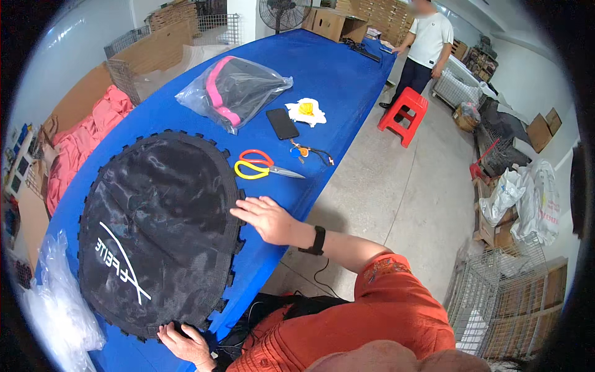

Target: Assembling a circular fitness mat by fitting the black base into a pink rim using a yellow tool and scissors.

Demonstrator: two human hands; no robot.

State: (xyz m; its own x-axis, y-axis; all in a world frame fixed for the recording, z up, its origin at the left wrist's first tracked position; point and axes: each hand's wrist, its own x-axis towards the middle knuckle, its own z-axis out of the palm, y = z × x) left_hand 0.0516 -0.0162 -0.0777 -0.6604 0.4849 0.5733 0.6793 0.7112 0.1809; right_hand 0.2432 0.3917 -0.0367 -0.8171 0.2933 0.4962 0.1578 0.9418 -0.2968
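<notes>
A large round black mat [164, 248] with short tabs along its rim and a white print lies spread on the blue table [266, 68]. My right hand [266, 218], palm down with fingers stretched out, rests at the mat's right edge. At its near edge lies my left hand [185, 345], fingers slightly bent and apart, touching the rim. Neither hand lifts the mat. Beyond my right hand are scissors [263, 166] with one red and one yellow handle, their blades pointing right.
Farther along the table lie a bagged black item with a pink band [214, 87], a phone [282, 124], a white cloth [313, 115] and keys [302, 150]. Clear plastic [62, 310] sits at left. A red stool [406, 115] and a person [427, 43] stand beyond the table's right edge.
</notes>
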